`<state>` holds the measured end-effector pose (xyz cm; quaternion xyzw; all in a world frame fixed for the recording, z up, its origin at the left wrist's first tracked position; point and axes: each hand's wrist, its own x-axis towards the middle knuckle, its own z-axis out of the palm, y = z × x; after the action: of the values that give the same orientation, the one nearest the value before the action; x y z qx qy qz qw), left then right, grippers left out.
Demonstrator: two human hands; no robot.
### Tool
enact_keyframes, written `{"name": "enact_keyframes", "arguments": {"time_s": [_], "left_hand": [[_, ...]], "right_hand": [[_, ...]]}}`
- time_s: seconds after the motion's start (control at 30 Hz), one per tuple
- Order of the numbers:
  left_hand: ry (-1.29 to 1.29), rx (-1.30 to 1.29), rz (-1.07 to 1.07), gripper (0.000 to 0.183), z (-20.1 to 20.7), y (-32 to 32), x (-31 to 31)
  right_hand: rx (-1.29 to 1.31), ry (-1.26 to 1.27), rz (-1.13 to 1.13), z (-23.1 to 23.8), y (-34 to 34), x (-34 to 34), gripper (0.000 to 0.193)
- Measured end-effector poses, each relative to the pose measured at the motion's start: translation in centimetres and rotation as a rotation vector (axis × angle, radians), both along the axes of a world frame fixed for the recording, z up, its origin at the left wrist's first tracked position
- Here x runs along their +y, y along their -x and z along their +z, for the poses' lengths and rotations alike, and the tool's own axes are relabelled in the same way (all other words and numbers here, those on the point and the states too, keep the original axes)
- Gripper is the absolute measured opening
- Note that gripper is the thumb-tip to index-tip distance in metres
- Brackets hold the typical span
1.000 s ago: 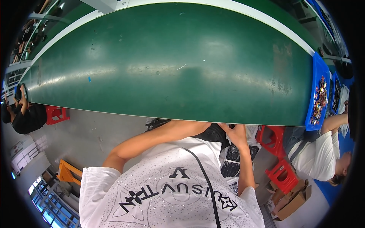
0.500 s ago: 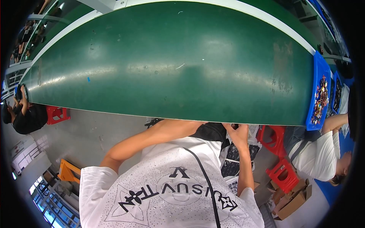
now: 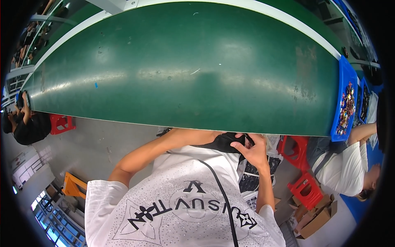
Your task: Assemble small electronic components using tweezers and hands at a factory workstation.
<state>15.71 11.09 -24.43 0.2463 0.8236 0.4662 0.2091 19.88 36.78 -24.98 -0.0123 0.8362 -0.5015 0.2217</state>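
Observation:
My left hand [image 3: 214, 134] lies across my waist at the table's near edge; its fingers are mostly hidden by the edge and by dark cloth. Black fabric [image 3: 224, 143], perhaps a pouch or clothing, is bunched at my lap beneath it. To its right, my right hand [image 3: 254, 150] is bent inward, thumb and fingers closed around a small dark thing [image 3: 248, 140] at the fabric's right end. What that dark thing is cannot be made out. Both hands are below the green tabletop [image 3: 185, 99], close to my body.
A blue tray [image 3: 335, 119] of small colourful pieces stands at the table's right end. Red stools [image 3: 306, 190] and an open cardboard box [image 3: 319, 218] are on the floor at right, near a person in white [image 3: 341, 173]. Black-wrapped bundles [image 3: 251, 177] lie beside my right forearm.
My right hand has risen slightly and turned inward, its thumb now over the black fabric. The fabric has shifted and spread a little. My left arm has barely moved.

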Motion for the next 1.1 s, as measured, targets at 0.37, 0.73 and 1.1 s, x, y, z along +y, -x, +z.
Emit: {"name": "enact_keyframes", "arguments": {"time_s": [0.37,0.73,1.1], "left_hand": [[0.124,0.024,0.055,0.021,0.3,-0.7,-0.1],[0.11,-0.194,0.162,0.029,0.6,-2.4,-0.7],[-0.017,-0.502,0.275,0.026,0.3,-3.3,-1.2]], "right_hand": [[0.304,-0.199,0.204,-0.1,0.4,-1.6,0.036],[0.361,-0.213,0.241,1.1,0.3,-1.6,0.01],[0.352,-0.188,0.22,1.3,-0.1,-1.1,0.011]]}}
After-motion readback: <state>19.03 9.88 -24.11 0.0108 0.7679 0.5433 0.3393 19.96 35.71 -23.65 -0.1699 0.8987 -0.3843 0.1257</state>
